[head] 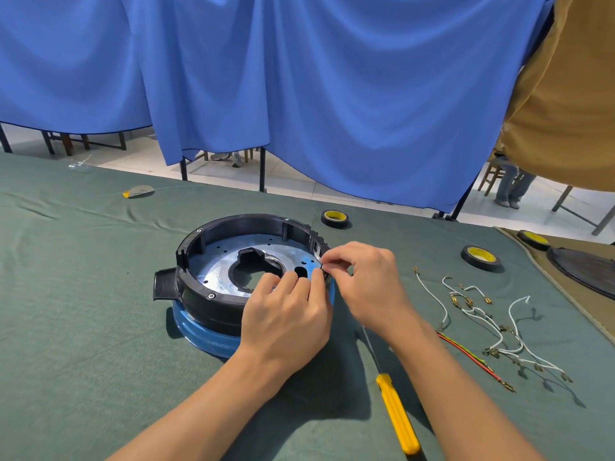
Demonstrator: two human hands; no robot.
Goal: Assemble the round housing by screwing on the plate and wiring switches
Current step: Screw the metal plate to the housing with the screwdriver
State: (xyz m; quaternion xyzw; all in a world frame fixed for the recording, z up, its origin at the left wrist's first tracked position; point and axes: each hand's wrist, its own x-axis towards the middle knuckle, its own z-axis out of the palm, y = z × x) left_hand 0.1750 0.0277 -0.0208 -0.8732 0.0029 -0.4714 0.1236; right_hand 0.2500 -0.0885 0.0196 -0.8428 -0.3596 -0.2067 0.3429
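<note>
Spreading under everything, a green cloth (pixel 83 327) carries the round housing (pixel 213 304), black and open-topped, seated on a blue base (pixel 199 331). Inside the housing lies the metal plate (pixel 216 274). At the housing's right rim, the left hand (pixel 289 314) curls its fingers onto plate and rim; whether it grips anything I cannot tell. The right hand (pixel 366 281) pinches a small dark part (pixel 322 267) there. Right of the housing lie a yellow screwdriver (pixel 396 414), loose wires (pixel 479 314) and a tape roll (pixel 481 257).
</note>
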